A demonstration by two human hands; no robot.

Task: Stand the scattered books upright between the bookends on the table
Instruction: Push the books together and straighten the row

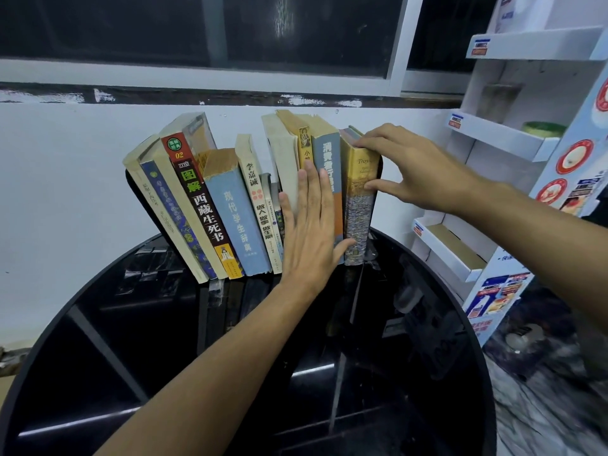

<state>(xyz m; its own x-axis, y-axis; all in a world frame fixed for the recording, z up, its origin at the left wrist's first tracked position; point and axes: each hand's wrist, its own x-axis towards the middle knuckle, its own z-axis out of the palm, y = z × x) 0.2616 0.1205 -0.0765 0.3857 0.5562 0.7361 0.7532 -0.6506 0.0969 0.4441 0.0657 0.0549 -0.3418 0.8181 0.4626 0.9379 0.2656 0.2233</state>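
White wall (65, 179) and dark window (164, 24) form the background; a white display rack (500, 139) stands at right. Round black glossy surface (230, 357) carries a row of books (230, 205) standing at its far edge, spines toward the camera. Left part of the row leans left against a black bookend (131, 189); right part stands nearly upright. Right bookend: only a dark edge shows behind the last book, too hidden to describe. Left hand (309, 232) lies flat, fingers extended, palm pressed against the spines in the middle-right of the row; its grip is released, nothing held. Right hand (408, 169) has its grip closed around the gold-spined book (358, 205) at the right end, fingers over the top edge, thumb on the spine.
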